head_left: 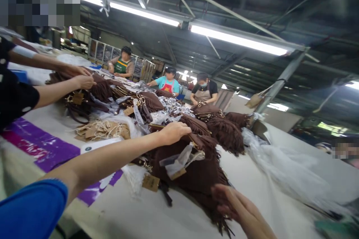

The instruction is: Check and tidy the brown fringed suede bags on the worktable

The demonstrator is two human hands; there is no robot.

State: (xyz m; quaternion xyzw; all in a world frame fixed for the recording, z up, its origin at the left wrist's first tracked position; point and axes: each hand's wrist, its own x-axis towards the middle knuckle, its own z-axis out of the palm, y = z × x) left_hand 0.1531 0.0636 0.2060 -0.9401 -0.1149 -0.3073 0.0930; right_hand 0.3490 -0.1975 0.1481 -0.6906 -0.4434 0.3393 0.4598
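A dark brown fringed handbag [193,179] lies flat on the table in front of me. My left hand [175,133] reaches across and is closed on its upper edge. Somewhat blurred, my right hand [235,203] is at the bag's lower right side by the fringe, its fingers stretched out and holding nothing visible. A clear plastic-wrapped piece [182,160] rests on the bag. Below its left side hangs a brown paper tag [150,182] beside a short dark strap.
More brown fringed bags [227,134] are heaped across the table [129,216]. Stringed paper tags [103,130] lie left of centre. Crumpled clear plastic [286,168] spreads on the right. A co-worker's hands [81,76] handle bags at the left; several people stand beyond.
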